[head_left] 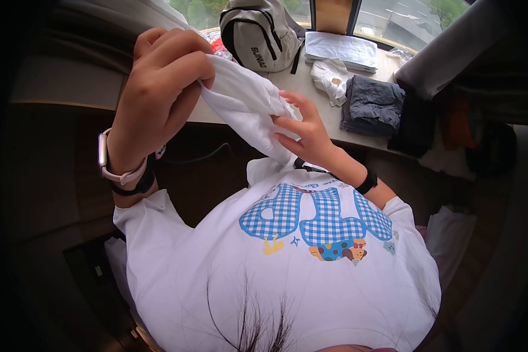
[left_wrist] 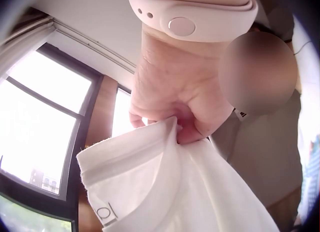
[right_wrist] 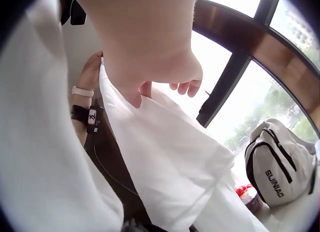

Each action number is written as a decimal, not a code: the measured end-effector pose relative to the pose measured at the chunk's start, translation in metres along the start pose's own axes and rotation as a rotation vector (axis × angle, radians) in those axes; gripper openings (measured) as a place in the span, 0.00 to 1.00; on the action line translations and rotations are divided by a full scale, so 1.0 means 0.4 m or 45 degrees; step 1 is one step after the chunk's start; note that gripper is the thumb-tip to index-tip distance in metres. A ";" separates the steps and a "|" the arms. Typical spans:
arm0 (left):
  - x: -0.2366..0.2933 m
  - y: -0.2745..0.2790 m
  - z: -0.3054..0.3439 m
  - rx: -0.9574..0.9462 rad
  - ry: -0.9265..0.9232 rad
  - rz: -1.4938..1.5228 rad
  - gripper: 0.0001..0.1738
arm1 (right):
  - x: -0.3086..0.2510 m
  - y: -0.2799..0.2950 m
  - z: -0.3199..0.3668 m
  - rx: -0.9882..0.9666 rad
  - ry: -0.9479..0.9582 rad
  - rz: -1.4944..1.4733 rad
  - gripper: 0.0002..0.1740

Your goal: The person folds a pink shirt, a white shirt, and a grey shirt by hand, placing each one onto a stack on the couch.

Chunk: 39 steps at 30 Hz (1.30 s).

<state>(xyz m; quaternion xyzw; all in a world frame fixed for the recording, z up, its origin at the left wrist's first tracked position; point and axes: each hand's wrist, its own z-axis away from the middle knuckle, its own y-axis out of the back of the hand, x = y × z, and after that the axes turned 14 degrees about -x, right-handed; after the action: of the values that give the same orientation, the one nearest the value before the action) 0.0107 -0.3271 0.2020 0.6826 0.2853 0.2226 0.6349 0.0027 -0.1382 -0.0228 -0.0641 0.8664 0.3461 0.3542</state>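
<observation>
White garment (head_left: 246,102): held in the air in front of the chest, over the near edge of the counter (head_left: 302,88), slanting down from upper left to lower right. Left hand (head_left: 164,76), with a watch (head_left: 104,154) on its wrist, has fingers curled tight and clamped on the upper end. The left wrist view shows this grip at the collar edge. Right hand (head_left: 305,132) pinches the lower end between thumb and fingers, which are loosely spread. Judgement: to handle it well, keep the top grip firm and the cloth taut between the hands, clear of the counter. On the far counter are a backpack (head_left: 261,32), a folded white cloth (head_left: 341,50), a crumpled white piece (head_left: 330,79) and, to the right, a dark grey garment (head_left: 372,102). These crowd the far right; bare counter lies nearer, to the left.
</observation>
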 end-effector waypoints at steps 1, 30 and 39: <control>0.000 0.000 -0.002 -0.003 0.001 0.002 0.09 | 0.001 0.000 0.002 0.015 -0.015 -0.002 0.12; 0.035 -0.024 -0.034 -0.025 -0.016 0.143 0.09 | 0.027 0.032 0.021 0.331 0.009 0.058 0.09; 0.050 -0.022 -0.034 -0.058 -0.030 0.188 0.09 | 0.006 0.030 0.012 0.267 0.015 -0.056 0.08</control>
<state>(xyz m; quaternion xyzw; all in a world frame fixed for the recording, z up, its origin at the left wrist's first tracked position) 0.0153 -0.3035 0.1934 0.6898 0.2214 0.2672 0.6354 -0.0006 -0.1260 -0.0201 -0.0475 0.8983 0.2454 0.3614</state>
